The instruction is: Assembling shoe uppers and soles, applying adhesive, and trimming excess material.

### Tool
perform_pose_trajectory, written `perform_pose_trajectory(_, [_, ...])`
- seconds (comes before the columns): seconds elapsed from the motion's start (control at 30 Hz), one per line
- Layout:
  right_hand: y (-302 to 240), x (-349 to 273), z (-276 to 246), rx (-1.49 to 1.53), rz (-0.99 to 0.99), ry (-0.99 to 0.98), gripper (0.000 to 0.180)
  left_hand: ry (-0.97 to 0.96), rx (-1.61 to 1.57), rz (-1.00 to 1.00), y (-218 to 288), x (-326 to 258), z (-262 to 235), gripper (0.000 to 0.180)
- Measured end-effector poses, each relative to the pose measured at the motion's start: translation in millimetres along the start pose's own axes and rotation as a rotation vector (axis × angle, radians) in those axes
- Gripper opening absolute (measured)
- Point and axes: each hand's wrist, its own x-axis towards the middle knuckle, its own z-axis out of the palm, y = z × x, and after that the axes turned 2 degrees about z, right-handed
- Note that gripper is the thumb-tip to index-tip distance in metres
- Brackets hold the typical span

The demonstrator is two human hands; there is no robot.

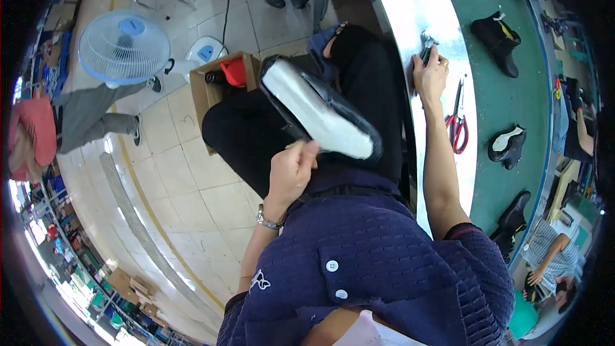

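Observation:
A black shoe (323,115) lies across my lap, its white, sole-shaped face turned up. The fingers of my left hand (293,173) are closed at the shoe's near left edge, seemingly pinching it. On the shiny metal bench (442,19) to the right, my right hand (430,77) is closed round a small dark tool (426,45) with a metallic end; my fingers cover much of it, so its kind is unclear. Red-handled scissors (457,131) lie on the bench just to the right of my right forearm.
Beyond the bench runs a green conveyor belt (512,106) bearing several black boots and shoes. An open cardboard box (204,99) with a red item (236,72) stands left of my knees. Farther left are a standing fan (125,48) and a person (96,118). Others work at the right.

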Motion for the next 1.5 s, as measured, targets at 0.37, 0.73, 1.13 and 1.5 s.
perform_pose_trajectory(0.37, [1.2,-10.9,-114.8,1.059,0.548,-0.505,0.058,-0.519,0.372,0.498,82.1,214.9,-34.4,0.049])
perform_pose_trajectory(0.73, [-75.4,22.5,-160.5,0.833,-0.164,-1.131,0.066,0.249,0.634,0.406,77.6,230.2,-17.3,0.038])
perform_pose_trajectory(1.13, [-99.0,-10.5,-141.7,0.413,-0.446,-0.901,0.063,0.214,0.538,0.599,62.2,138.9,27.7,0.076])
perform_pose_trajectory(1.5, [-114.9,18.3,-181.3,-0.071,-0.802,-0.728,0.058,0.314,0.8,0.824,36.2,140.3,27.1,0.073])
